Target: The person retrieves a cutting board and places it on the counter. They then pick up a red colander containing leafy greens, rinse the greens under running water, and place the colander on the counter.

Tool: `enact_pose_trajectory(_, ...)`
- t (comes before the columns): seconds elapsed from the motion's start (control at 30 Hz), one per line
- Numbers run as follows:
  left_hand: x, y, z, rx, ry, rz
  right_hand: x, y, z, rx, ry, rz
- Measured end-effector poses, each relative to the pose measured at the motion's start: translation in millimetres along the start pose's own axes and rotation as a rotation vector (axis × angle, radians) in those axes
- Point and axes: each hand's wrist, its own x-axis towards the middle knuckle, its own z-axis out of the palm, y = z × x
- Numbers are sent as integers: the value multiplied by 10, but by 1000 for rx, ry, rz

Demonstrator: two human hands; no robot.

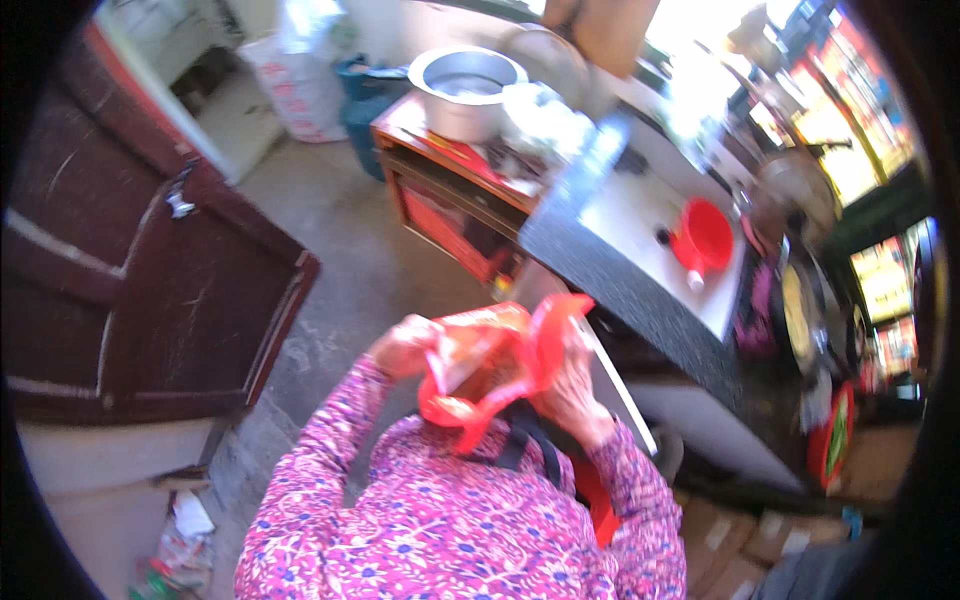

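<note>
A red plastic bag is spread between my two hands in front of my body, its mouth facing up toward me. My left hand grips the bag's left edge. On the opposite side, my right hand holds the rim, with part of its fingers behind the red plastic. Something orange-brown shows inside the bag, too blurred to name. Both hands are above the floor, to the left of a stone-edged counter with a sink.
A red plastic dipper lies in the white sink, bordered by a dark stone edge. A large metal pot stands on a wooden cabinet, near a blue gas cylinder. At left is a brown wooden door.
</note>
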Motion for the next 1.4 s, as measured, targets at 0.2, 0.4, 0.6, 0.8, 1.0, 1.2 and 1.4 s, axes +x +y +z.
enact_pose_trajectory(0.2,108,-224,81,-344,-146,-57,-43,-192,-337,-201,68,78)
enact_pose_trajectory(0.4,132,-317,215,68,-323,-237,52,-299,-614,-7,-91,-154)
enact_pose_trajectory(0.6,81,-227,576,328,-606,-442,-57,-464,-706,292,-423,10)
enact_pose_trajectory(0.8,131,-395,503,660,-743,-163,-256,-509,-458,127,-474,-31)
enact_pose_trajectory(1.0,-14,-32,350,644,-10,-97,-733,-348,-202,44,-489,74)
enact_pose_trajectory(1.2,-66,-361,-142,539,171,-187,-1198,-357,-362,-30,-420,318)
enact_pose_trajectory(1.4,113,-705,-138,581,143,-281,-2012,-440,-456,-59,-374,798)
